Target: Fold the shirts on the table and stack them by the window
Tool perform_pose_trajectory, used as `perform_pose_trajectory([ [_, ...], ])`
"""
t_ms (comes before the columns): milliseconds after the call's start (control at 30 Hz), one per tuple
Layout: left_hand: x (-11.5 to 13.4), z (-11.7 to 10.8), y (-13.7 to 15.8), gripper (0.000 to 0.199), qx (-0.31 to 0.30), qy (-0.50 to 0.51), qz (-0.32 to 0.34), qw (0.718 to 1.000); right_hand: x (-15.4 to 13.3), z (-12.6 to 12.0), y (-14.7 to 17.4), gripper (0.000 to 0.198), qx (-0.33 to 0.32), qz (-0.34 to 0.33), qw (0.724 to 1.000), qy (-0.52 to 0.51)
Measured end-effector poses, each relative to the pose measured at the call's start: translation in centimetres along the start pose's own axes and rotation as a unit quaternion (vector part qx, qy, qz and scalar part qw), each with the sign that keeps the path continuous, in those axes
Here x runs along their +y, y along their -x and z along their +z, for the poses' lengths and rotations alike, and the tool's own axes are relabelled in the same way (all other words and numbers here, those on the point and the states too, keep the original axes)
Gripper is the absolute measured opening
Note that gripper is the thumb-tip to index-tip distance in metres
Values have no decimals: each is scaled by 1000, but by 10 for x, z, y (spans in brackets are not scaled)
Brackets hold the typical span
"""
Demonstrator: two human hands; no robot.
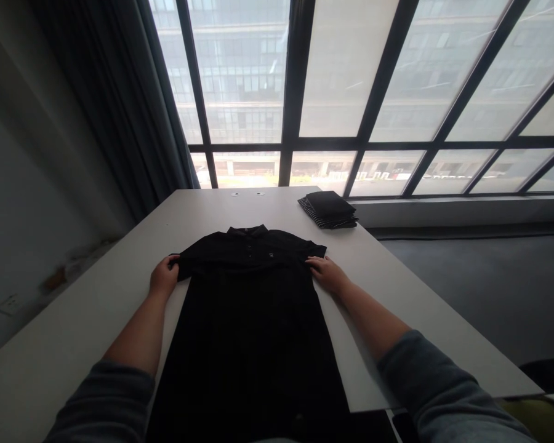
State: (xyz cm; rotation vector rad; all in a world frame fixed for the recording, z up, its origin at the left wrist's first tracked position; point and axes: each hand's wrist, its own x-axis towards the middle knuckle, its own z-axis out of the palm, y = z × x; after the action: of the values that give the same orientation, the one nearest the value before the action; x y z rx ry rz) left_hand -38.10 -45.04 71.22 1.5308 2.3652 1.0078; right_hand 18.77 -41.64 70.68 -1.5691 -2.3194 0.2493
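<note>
A black short-sleeved polo shirt (pixel 253 320) lies spread front side up, its collar toward the window and its hem toward me. Buttons run below the collar, and a small light mark sits on the chest. My left hand (pixel 164 277) is closed on the cuff of the sleeve at the left, thumb and fingers pinching the cloth. At the other sleeve, my right hand (pixel 327 274) has its fingers bent over the lower edge of the cuff, gripping it. The lower part of the shirt runs out at the bottom of the view.
Beneath the shirt is a white table (pixel 388 295). A stack of folded dark and striped clothes (pixel 329 209) sits near its far right edge. Two small fittings are set in the far edge. Large windows (pixel 332 74) stand beyond, with a dark curtain (pixel 120 92) at the left.
</note>
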Motion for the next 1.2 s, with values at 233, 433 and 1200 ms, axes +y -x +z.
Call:
perform_pose_trajectory([
  [233, -4, 5, -7, 39, 17, 9, 13, 1000, -5, -4, 2, 36, 12, -1, 999, 31],
  [433, -4, 6, -5, 55, 14, 16, 52, 998, -9, -8, 4, 35, -6, 6, 999, 32],
  [1200, 87, 0, -30, 64, -140, -29, 231, 962, -358, 107, -112, 67, -163, -163, 971, -61],
])
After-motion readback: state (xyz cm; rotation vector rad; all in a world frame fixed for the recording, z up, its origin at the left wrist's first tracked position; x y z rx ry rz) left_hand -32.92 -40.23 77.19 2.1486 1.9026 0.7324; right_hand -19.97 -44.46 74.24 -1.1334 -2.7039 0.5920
